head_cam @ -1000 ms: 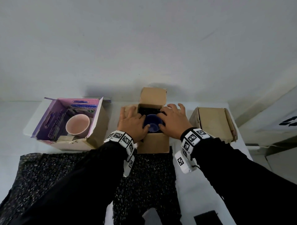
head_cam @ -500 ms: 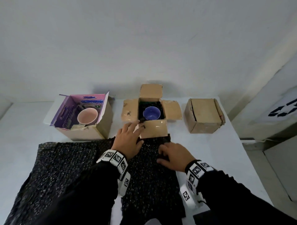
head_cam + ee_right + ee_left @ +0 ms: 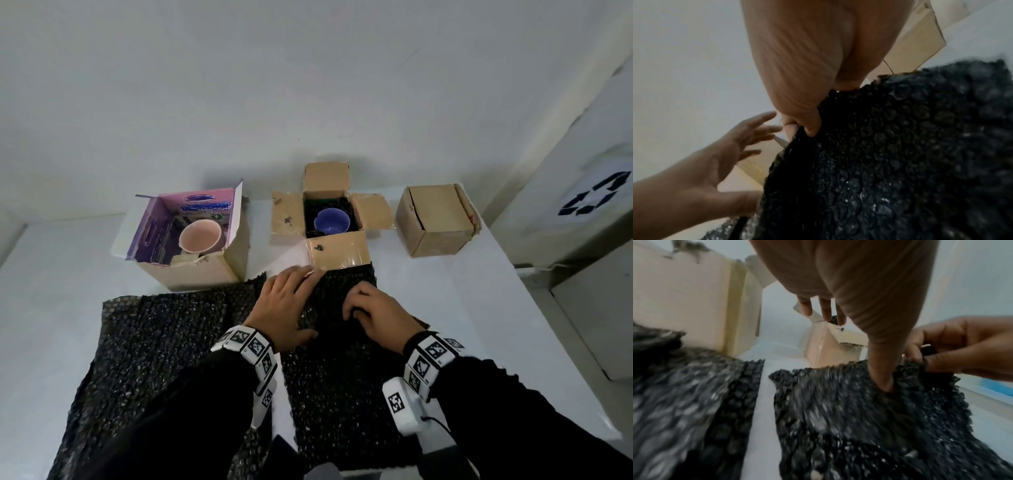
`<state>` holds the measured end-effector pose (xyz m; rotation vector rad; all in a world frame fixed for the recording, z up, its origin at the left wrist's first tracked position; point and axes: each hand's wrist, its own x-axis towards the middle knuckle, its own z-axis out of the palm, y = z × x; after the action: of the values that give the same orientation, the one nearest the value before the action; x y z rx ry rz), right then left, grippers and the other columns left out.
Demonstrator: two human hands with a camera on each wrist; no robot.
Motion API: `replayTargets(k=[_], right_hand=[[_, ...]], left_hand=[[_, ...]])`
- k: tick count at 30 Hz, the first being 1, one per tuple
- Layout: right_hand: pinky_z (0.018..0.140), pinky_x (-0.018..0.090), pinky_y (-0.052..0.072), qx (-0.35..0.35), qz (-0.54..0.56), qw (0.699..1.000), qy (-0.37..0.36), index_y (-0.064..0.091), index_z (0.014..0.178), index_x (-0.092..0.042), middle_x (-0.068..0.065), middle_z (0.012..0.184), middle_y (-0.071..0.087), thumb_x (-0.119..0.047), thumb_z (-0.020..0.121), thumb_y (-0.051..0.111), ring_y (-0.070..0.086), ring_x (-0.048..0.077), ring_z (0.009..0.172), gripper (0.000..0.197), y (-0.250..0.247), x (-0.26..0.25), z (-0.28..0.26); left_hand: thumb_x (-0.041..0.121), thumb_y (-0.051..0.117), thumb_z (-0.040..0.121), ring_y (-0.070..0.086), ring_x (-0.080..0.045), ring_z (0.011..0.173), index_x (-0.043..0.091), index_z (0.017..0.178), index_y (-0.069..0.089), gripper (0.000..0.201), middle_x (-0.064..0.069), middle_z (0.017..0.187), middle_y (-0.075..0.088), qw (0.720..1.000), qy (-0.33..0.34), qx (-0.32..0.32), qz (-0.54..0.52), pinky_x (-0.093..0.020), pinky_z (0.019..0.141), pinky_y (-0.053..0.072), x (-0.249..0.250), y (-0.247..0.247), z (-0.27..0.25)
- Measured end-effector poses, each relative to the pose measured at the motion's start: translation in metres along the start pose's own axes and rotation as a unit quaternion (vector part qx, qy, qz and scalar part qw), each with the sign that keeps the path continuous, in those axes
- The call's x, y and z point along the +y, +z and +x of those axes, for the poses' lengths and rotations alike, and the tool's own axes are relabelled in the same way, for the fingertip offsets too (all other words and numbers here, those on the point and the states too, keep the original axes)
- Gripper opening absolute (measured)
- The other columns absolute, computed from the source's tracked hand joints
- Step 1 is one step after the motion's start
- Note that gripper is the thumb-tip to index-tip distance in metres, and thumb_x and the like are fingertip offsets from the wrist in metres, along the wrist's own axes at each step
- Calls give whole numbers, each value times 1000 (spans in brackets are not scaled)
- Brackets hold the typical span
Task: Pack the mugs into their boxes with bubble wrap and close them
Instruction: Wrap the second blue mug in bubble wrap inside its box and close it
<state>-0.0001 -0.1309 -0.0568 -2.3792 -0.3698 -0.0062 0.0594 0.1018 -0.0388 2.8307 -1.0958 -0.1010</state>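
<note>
A blue mug (image 3: 331, 221) stands in the open brown box (image 3: 337, 251) lined with black wrap, at the middle back. To its left, a pink mug (image 3: 200, 235) sits in the open purple-lined box (image 3: 191, 270). A strip of black bubble wrap (image 3: 339, 377) lies in front of the brown box. My right hand (image 3: 373, 315) pinches the wrap's far part (image 3: 890, 146) between thumb and fingers. My left hand (image 3: 287, 303) lies over the strip's left edge with straight fingers (image 3: 823, 308) and its thumb pressed into the wrap (image 3: 838, 410).
A closed brown box (image 3: 436, 224) stands at the back right. A second, wider sheet of black bubble wrap (image 3: 154, 342) covers the white table (image 3: 479, 325) on the left. A wall rises behind the boxes; the table's right edge drops off beside a cabinet.
Both hands have drawn back from the blue mug's box to the bubble wrap strip in front of it. The right hand now pinches the wrap.
</note>
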Motion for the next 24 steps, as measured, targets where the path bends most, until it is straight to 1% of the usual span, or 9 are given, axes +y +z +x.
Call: replayTargets(k=[3,4,6,8,10,13,16,20,24], right_hand=[[89,16,43,50,49,997,21,61,100,-25,-9,108,52,-1,82,62,54,5,98,30,-11,-15,4],[89,13,42,75,71,994,35,60,103,-25,-8,110,51,-2,80,66,54,2,99,33,-14,-18,6],[86,9,41,111,123,984,63,59,104,-24,-5,110,52,-6,75,76,54,-1,96,38,-21,-23,8],[81,11,43,112,166,976,83,61,100,-23,-3,106,58,-8,71,81,57,-1,87,38,-28,-29,10],[79,16,46,99,200,971,87,62,96,-21,-4,102,63,-11,69,84,58,3,81,36,-36,-33,14],[85,22,48,65,194,973,106,57,107,-23,-5,108,60,-25,60,90,60,8,93,57,-49,-33,21],[92,27,46,-54,149,970,186,50,122,-24,-4,113,58,-20,59,91,58,13,105,75,-59,-24,23],[85,27,47,-153,102,960,209,65,103,-14,3,100,67,-13,85,70,64,23,101,19,-69,-19,29],[98,34,46,-113,186,949,229,62,119,-14,6,114,68,-8,95,51,62,21,107,27,-80,-22,44]], left_hand=[[52,63,70,40,-15,126,37,149,14,94,12,125,54,999,19,-47,-10,-46,113,19,5,-13,9],[46,61,74,45,-13,118,41,143,30,75,15,112,58,999,17,-43,-16,-46,110,21,7,-15,11],[40,57,77,49,-14,106,39,109,61,33,14,101,57,999,37,-1,-30,-44,100,29,8,-17,14],[38,57,72,51,-14,98,30,81,62,13,12,100,55,992,65,42,-103,-38,86,37,11,-19,16],[30,57,70,55,-15,84,27,71,47,10,9,93,60,975,72,34,-208,-32,73,42,15,-24,19],[27,54,73,51,-22,66,24,71,34,20,0,71,57,962,12,32,-269,-33,59,40,18,-32,24],[20,58,80,47,-18,61,18,80,40,18,3,67,52,961,-23,83,-264,-30,58,31,12,-38,27],[11,50,90,52,-24,66,20,96,39,16,0,77,54,957,-26,146,-250,-32,61,37,8,-47,36],[25,33,93,60,-33,64,25,113,38,21,-9,85,64,960,-26,203,-191,-39,56,48,7,-57,42]])
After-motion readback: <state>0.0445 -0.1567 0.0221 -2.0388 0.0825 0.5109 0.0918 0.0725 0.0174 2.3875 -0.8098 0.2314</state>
